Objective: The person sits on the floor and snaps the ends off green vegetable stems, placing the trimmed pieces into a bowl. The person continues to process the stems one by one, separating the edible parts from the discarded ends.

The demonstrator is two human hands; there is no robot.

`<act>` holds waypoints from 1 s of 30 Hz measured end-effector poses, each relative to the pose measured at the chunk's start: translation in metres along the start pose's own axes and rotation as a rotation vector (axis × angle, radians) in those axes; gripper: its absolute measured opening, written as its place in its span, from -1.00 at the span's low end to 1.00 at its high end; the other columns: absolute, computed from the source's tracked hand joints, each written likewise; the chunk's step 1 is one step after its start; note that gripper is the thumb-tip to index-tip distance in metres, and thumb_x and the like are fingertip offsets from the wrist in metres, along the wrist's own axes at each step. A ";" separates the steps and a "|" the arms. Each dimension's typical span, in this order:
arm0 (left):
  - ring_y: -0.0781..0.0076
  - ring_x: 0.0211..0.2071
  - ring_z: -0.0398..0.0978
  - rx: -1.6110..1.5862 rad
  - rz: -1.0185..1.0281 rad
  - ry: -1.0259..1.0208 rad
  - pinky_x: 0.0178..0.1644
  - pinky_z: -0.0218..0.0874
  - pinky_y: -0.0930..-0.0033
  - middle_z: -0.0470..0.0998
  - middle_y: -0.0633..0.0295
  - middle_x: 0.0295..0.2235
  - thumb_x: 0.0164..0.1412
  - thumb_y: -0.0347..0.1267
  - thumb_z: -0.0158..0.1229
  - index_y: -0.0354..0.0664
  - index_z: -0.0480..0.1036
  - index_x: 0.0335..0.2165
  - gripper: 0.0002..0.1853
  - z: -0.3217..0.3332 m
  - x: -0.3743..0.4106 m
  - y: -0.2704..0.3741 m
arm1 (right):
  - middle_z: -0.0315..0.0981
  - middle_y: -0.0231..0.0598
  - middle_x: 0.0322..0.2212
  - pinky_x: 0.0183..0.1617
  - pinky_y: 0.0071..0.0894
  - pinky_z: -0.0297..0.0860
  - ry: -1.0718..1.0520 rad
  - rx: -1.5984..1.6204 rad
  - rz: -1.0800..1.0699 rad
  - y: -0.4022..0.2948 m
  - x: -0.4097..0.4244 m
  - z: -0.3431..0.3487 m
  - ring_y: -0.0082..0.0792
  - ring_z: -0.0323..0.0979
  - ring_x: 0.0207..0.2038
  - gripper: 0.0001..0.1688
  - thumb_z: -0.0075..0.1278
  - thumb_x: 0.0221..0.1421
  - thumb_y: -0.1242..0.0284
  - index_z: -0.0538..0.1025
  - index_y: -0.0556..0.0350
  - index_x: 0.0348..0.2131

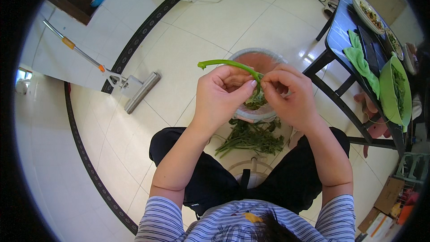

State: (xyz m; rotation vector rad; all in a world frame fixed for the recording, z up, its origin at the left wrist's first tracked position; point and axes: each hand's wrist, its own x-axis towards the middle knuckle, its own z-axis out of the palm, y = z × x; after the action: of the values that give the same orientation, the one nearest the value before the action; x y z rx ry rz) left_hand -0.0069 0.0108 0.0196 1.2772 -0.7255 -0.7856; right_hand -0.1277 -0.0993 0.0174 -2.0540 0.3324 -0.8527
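Observation:
A green leafy-vegetable stalk [225, 62] is pinched between the thumb and fingers of my left hand [223, 90], its thick end pointing left. My right hand [290, 92] grips the same stalk near its other end, fingertips close to my left thumb. Both hands are above a round bin [250, 117] lined with a clear plastic bag, with green scraps [256, 102] inside. On the floor between the bin and my knees lies a bunch of leafy green stems [253, 139].
At right, a dark table [342, 30] holds a green basin [386, 89] of greens, a green cloth [361, 64] and plates of food [359, 3]. A squeeze mop [142, 92] stands on the left. Cardboard boxes [389, 195] are at the lower right.

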 end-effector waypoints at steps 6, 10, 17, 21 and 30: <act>0.54 -0.41 0.47 -0.010 0.014 0.002 -0.28 0.31 0.56 0.51 0.17 -0.41 -0.06 -0.62 0.13 -0.38 0.40 -0.34 -0.80 0.000 -0.001 0.000 | 0.29 -0.32 -0.62 -0.58 -0.60 0.19 -0.022 0.032 0.027 0.002 0.001 -0.001 -0.52 0.25 -0.64 -0.94 0.03 -0.19 0.62 0.44 0.20 -0.54; 0.55 -0.38 0.46 0.025 0.039 -0.007 -0.24 0.29 0.55 0.51 0.17 -0.39 -0.06 -0.62 0.12 -0.39 0.40 -0.34 -0.79 0.001 -0.001 -0.002 | 0.28 -0.32 -0.62 -0.58 -0.61 0.20 -0.029 0.033 0.027 0.001 0.001 -0.002 -0.53 0.26 -0.63 -0.92 0.02 -0.20 0.63 0.43 0.20 -0.55; 0.60 -0.35 0.45 0.062 0.030 -0.026 -0.22 0.26 0.59 0.50 0.23 -0.41 -0.05 -0.62 0.10 -0.37 0.39 -0.30 -0.75 0.004 -0.001 -0.002 | 0.24 -0.32 -0.64 -0.58 -0.58 0.20 0.026 -0.018 -0.001 0.000 0.000 -0.001 -0.47 0.27 -0.63 -0.89 0.03 -0.26 0.63 0.40 0.19 -0.58; 0.60 -0.33 0.44 0.014 0.038 -0.067 -0.21 0.25 0.59 0.49 0.24 -0.39 -0.08 -0.61 0.15 -0.35 0.36 -0.26 -0.69 0.006 -0.001 0.001 | 0.23 -0.31 -0.65 -0.59 -0.54 0.20 0.084 -0.108 -0.069 -0.001 0.000 0.000 -0.42 0.25 -0.64 -0.85 0.05 -0.34 0.63 0.38 0.16 -0.61; 0.61 -0.34 0.41 -0.039 0.151 -0.114 -0.23 0.23 0.58 0.46 0.27 -0.40 -0.09 -0.65 0.13 -0.33 0.35 -0.30 -0.72 0.005 0.001 -0.004 | 0.23 -0.33 -0.67 -0.57 -0.49 0.22 0.139 -0.160 -0.216 -0.002 0.000 0.000 -0.36 0.26 -0.62 -0.80 0.07 -0.42 0.62 0.35 0.10 -0.65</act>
State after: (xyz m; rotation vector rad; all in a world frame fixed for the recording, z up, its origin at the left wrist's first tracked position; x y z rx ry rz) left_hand -0.0113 0.0070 0.0160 1.1354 -0.8842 -0.7497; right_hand -0.1273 -0.0983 0.0188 -2.2122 0.2639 -1.1355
